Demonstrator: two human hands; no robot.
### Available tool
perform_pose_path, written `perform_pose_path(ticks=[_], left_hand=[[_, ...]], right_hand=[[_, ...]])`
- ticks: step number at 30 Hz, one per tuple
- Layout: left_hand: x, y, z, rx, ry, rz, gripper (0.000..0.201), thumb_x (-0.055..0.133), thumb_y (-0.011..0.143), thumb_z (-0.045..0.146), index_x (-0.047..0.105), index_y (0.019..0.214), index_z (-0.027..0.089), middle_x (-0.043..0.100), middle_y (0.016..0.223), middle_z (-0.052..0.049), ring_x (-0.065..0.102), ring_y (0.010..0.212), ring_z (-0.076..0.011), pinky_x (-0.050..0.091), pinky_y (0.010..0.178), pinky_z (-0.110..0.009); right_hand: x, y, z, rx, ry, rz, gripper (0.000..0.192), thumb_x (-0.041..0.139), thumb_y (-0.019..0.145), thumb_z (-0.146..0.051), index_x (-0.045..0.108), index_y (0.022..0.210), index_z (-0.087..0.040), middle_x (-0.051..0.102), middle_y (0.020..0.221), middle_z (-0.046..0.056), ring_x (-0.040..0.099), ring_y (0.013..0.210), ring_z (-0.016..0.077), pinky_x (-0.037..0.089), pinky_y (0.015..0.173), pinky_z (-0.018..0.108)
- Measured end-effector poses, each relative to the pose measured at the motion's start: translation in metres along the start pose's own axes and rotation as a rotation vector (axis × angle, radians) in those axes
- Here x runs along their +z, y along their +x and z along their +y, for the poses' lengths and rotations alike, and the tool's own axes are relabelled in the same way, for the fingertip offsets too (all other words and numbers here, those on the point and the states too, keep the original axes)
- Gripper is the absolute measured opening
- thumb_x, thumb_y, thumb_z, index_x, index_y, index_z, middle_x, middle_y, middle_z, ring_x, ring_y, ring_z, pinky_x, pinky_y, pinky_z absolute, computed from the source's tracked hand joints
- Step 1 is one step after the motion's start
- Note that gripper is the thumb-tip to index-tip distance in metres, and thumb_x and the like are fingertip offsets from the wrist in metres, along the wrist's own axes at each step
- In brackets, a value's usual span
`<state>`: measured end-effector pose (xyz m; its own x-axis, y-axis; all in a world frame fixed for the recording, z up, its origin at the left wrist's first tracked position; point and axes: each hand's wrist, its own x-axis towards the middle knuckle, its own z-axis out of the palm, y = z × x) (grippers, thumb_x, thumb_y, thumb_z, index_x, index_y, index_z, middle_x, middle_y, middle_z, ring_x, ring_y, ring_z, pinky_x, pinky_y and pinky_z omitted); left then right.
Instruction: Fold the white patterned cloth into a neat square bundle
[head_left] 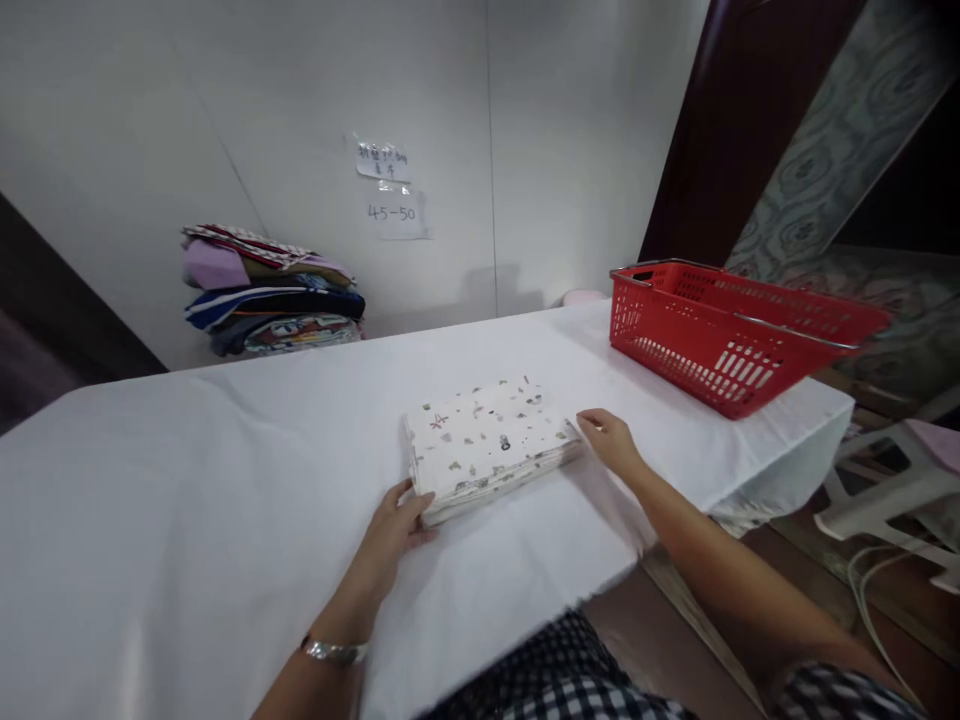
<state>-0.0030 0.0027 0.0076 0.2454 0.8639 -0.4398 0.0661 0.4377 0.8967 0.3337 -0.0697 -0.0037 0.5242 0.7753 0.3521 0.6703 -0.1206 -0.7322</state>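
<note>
A folded white cloth with small printed figures (487, 438) lies flat on the white-covered table (187, 500). My left hand (394, 530) grips its near left corner, thumb on top and fingers under the edge. My right hand (611, 440) touches the cloth's right edge with its fingertips, fingers curled at the side of the folded stack. A silver bracelet sits on my left wrist.
A red plastic basket (739, 335) stands at the table's far right corner. A pile of folded coloured cloths (270, 290) rests against the wall at the back left. Paper notes (390, 190) hang on the wall. A white stool (892, 490) stands on the floor at right.
</note>
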Motion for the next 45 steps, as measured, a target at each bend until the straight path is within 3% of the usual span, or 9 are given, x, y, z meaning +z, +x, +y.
perform_pose_path(ticks=[3, 9, 15, 20, 24, 27, 37, 42, 45], left_hand=[[0.0, 0.0, 0.004, 0.019, 0.043, 0.006, 0.055, 0.065, 0.076, 0.025, 0.043, 0.126, 0.018, 0.063, 0.11, -0.012, 0.066, 0.08, -0.0188, 0.056, 0.065, -0.03], [0.001, 0.0, 0.007, 0.023, 0.034, -0.012, 0.051, 0.062, 0.077, 0.022, 0.045, 0.125, 0.015, 0.064, 0.107, -0.013, 0.066, 0.077, -0.0176, 0.054, 0.065, -0.029], [0.0, -0.001, 0.006, 0.02, 0.038, 0.008, 0.052, 0.062, 0.075, 0.024, 0.045, 0.124, 0.015, 0.064, 0.105, -0.012, 0.064, 0.075, -0.017, 0.054, 0.063, -0.029], [0.0, 0.0, 0.003, 0.086, 0.104, 0.04, 0.055, 0.063, 0.073, 0.024, 0.045, 0.124, 0.015, 0.065, 0.091, -0.008, 0.061, 0.068, -0.0139, 0.05, 0.059, -0.025], [-0.001, 0.001, 0.0, 0.137, 0.247, 0.062, 0.062, 0.062, 0.072, 0.025, 0.04, 0.129, 0.012, 0.062, 0.073, -0.004, 0.054, 0.055, -0.0112, 0.042, 0.047, -0.021], [-0.001, 0.002, -0.003, 0.138, 0.371, 0.086, 0.065, 0.06, 0.073, 0.029, 0.037, 0.131, 0.012, 0.063, 0.075, -0.005, 0.053, 0.052, -0.0115, 0.038, 0.044, -0.021], [0.0, -0.014, 0.004, 0.288, 1.028, 0.166, 0.06, 0.045, 0.081, 0.044, 0.034, 0.134, 0.019, 0.065, 0.094, -0.008, 0.062, 0.081, -0.0241, 0.044, 0.065, -0.033], [0.007, -0.025, 0.01, 0.699, 1.215, 0.369, 0.056, 0.048, 0.08, 0.033, 0.038, 0.132, 0.013, 0.049, 0.126, -0.015, 0.046, 0.114, -0.0299, 0.04, 0.087, -0.04], [0.018, -0.024, 0.014, 0.941, 1.212, 0.276, 0.039, 0.047, 0.084, 0.026, 0.05, 0.122, 0.018, 0.052, 0.123, -0.011, 0.045, 0.112, -0.0263, 0.035, 0.093, -0.039]], right_hand=[[-0.014, 0.003, 0.018, 0.153, 0.009, -0.144, 0.02, 0.052, 0.073, -0.031, 0.067, 0.079, -0.018, 0.066, 0.07, 0.002, 0.058, 0.062, 0.015, 0.047, 0.058, 0.027], [-0.01, -0.015, 0.013, 0.048, 0.07, -0.27, 0.04, 0.061, 0.067, -0.027, 0.063, 0.106, -0.02, 0.066, 0.088, 0.001, 0.056, 0.064, 0.0117, 0.046, 0.062, 0.024], [0.003, -0.018, 0.016, 0.0, -0.009, -0.206, 0.041, 0.059, 0.07, -0.027, 0.062, 0.111, -0.021, 0.066, 0.09, 0.002, 0.056, 0.068, 0.0133, 0.046, 0.069, 0.027], [0.008, -0.016, 0.018, -0.015, -0.071, -0.089, 0.03, 0.05, 0.075, -0.026, 0.066, 0.099, -0.021, 0.067, 0.086, 0.001, 0.056, 0.067, 0.0143, 0.045, 0.066, 0.027], [0.009, -0.019, 0.019, -0.043, -0.185, -0.101, 0.027, 0.048, 0.073, -0.022, 0.066, 0.093, -0.023, 0.067, 0.086, 0.0, 0.057, 0.07, 0.0156, 0.043, 0.066, 0.028], [0.008, -0.022, 0.024, -0.065, -0.196, -0.109, 0.027, 0.05, 0.073, -0.024, 0.066, 0.095, -0.024, 0.067, 0.087, 0.0, 0.057, 0.071, 0.0159, 0.044, 0.069, 0.029], [-0.003, -0.023, 0.025, -0.124, -0.112, -0.196, 0.032, 0.054, 0.077, -0.033, 0.065, 0.105, -0.022, 0.063, 0.095, 0.004, 0.058, 0.074, 0.0161, 0.047, 0.073, 0.032], [-0.005, -0.027, 0.02, -0.299, -0.081, -0.16, 0.038, 0.053, 0.076, -0.023, 0.06, 0.113, -0.025, 0.053, 0.123, 0.005, 0.048, 0.113, 0.0214, 0.042, 0.092, 0.037], [-0.001, -0.023, 0.02, -0.293, 0.033, -0.159, 0.033, 0.05, 0.077, -0.022, 0.062, 0.108, -0.024, 0.055, 0.12, 0.006, 0.051, 0.109, 0.0206, 0.047, 0.082, 0.034]])
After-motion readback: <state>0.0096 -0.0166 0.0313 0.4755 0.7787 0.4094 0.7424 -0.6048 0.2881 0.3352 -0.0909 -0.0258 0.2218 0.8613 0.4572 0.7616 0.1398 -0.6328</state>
